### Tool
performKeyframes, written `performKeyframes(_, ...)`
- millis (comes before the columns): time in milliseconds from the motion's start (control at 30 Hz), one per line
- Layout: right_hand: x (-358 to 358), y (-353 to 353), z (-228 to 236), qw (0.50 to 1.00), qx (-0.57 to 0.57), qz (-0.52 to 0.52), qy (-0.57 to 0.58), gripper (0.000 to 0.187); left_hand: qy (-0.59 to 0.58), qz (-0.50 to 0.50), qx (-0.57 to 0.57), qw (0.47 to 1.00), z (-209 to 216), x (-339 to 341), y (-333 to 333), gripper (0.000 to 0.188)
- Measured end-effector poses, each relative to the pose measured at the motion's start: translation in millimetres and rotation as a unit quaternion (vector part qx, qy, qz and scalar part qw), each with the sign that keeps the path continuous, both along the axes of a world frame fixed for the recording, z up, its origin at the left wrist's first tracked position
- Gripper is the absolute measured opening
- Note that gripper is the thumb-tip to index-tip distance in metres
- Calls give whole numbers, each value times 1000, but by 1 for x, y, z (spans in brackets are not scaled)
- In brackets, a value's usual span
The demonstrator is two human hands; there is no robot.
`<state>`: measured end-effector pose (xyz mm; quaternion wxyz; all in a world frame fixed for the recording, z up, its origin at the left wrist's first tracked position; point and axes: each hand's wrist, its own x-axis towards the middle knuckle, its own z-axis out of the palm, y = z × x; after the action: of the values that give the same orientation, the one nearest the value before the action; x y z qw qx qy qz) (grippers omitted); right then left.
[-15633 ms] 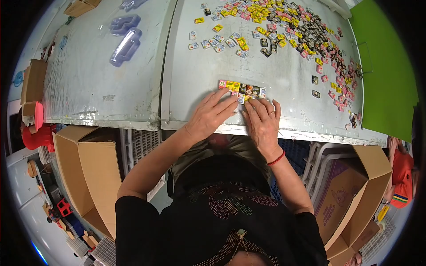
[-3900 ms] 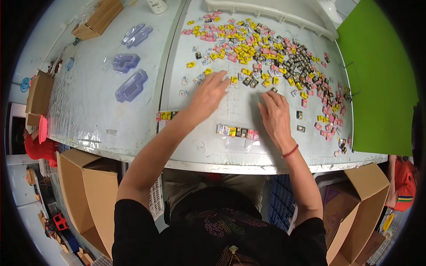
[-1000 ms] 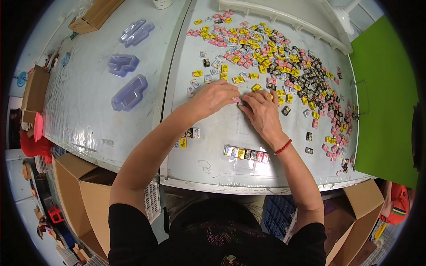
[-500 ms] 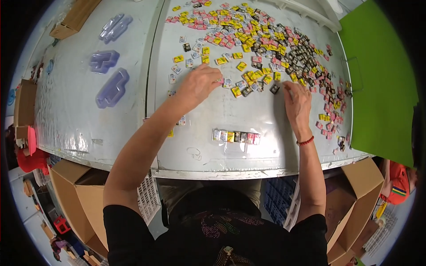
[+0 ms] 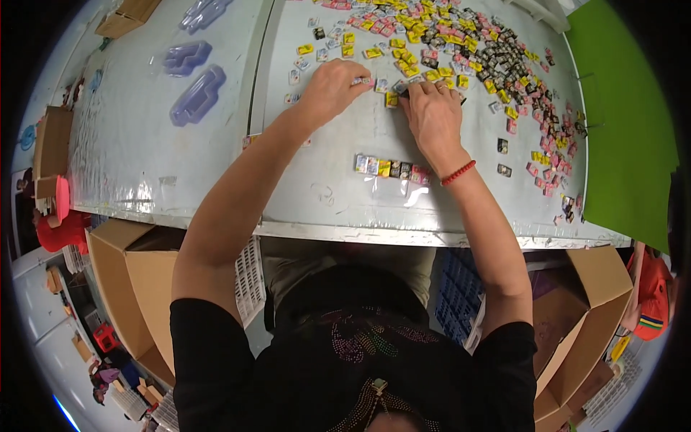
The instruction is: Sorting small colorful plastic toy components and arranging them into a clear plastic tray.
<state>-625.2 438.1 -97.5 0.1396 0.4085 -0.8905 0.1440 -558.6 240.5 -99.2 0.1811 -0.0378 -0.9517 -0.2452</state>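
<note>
Broadly, counter: pale, seamed, running under and beyond both hands; its near edge meets the body, presumably to keep things within reach.
Spread of loose pieces: yellow, pink, white and dark, beyond the right hand and off to its right; perhaps laid out thinly so each colour shows.
Left carton: open, below the counter edge, well left of the left hand and nearer the body.
Right hand: fingers bent low over the near fringe of the spread, a yellow piece just left of the fingertips; whether they grip anything cannot be told, as the knuckles hide them.
Left hand: thumb and fingertips together on a small piece, probably a pinch because it is so little.
See-through trays: moulded, left of the left hand across the seam, likely parked clear of both arms.
Coloured row: nearer the body than either hand, just left of the right wrist; apparently held straight by see-through plastic.
Pink-and-white piece: at the left hand's fingertips, pointing toward the right hand.
</note>
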Motion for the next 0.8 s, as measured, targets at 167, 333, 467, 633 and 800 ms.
performKeyframes(167,2,6,-7,999,5,35,31,22,-60,47,93,993,19,32,14,18)
performKeyframes(333,17,33,15,991,-86,104,-7,18,23,-51,76,996,28,87,56,21)
performKeyframes(467,70,75,38,985,-74,133,-85,24,-1,-105,76,991,24,123,92,20)
performKeyframes(633,107,93,16,989,-57,110,-78,21,-34,-117,49,991,17,120,107,17)
performKeyframes(800,109,84,12,989,-70,111,-63,18,-47,-124,32,991,21,117,105,16)
